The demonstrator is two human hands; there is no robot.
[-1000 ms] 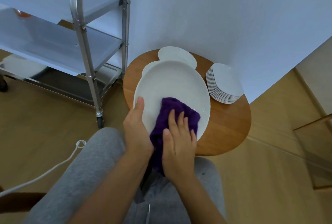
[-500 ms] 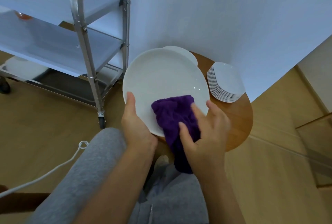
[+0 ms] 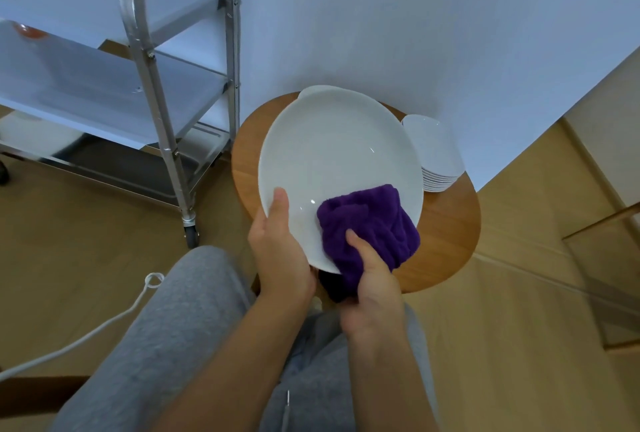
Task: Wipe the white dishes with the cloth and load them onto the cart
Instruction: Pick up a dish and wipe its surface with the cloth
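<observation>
A large white oval plate [image 3: 337, 161] is lifted above the round wooden table [image 3: 446, 241], tilted toward me. My left hand [image 3: 280, 251] grips its near left rim, thumb on the top face. My right hand [image 3: 372, 279] holds a purple cloth [image 3: 367, 224] wrapped over the plate's near right edge, thumb on the cloth, fingers hidden underneath. Another white plate [image 3: 313, 90] peeks out behind the lifted one. A stack of several small white dishes [image 3: 438, 158] stands at the table's right. The metal cart [image 3: 149, 85] is at the left.
The cart's lowest shelf holds a white dish [image 3: 33, 130]. Its caster wheel [image 3: 191, 234] stands close to my left knee. A white cord [image 3: 104, 324] runs across the wooden floor at the left. A white wall rises behind the table.
The plate has shifted to the right above the table. My right hand has slid the cloth to the plate's near right edge and now wraps it over the rim.
</observation>
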